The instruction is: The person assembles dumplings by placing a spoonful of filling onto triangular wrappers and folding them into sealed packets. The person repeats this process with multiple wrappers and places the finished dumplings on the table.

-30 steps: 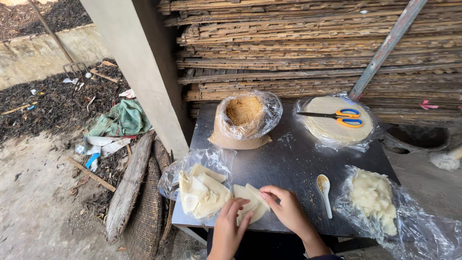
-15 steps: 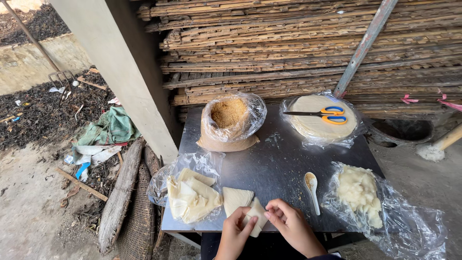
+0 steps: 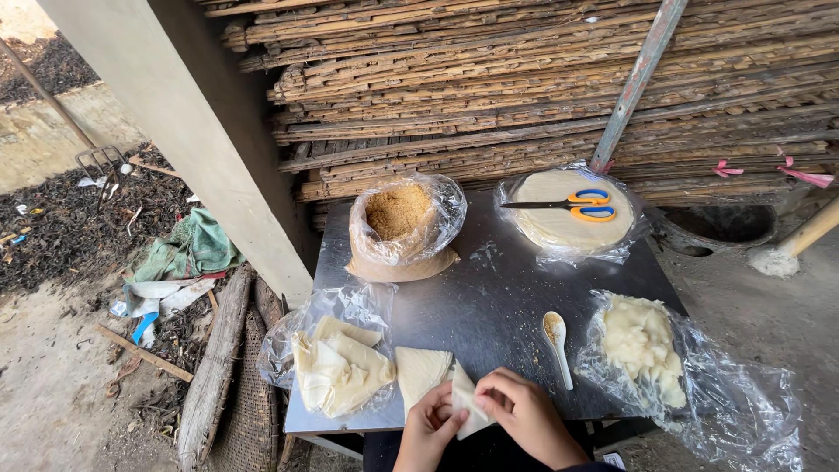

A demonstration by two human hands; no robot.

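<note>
Your left hand [image 3: 430,428] and right hand [image 3: 529,418] are both closed around one pale wrapper [image 3: 466,404] at the near edge of the metal surface [image 3: 489,297], fingers pinching its folded edges, so it sits half folded between them. Just left of it a folded piece [image 3: 421,371] lies flat on the surface, touching or nearly touching the one you hold. Further left, an open plastic bag holds a pile of folded pieces [image 3: 336,371], which suggests a good share of the folding is already done.

A white spoon [image 3: 557,343] lies beside your right hand with a little brown filling in its bowl. To the right, a plastic sheet carries a heap of pale soft dough or paste [image 3: 642,341], well apart from your hands. At the far side stands an open bag of brown crumbly filling [image 3: 398,214], quite full, and a stack of round flat sheets [image 3: 564,218] under plastic with orange-handled scissors [image 3: 568,204] resting on top. Judging by that stack and the full bag, plenty remains to be cut, filled and folded
</note>
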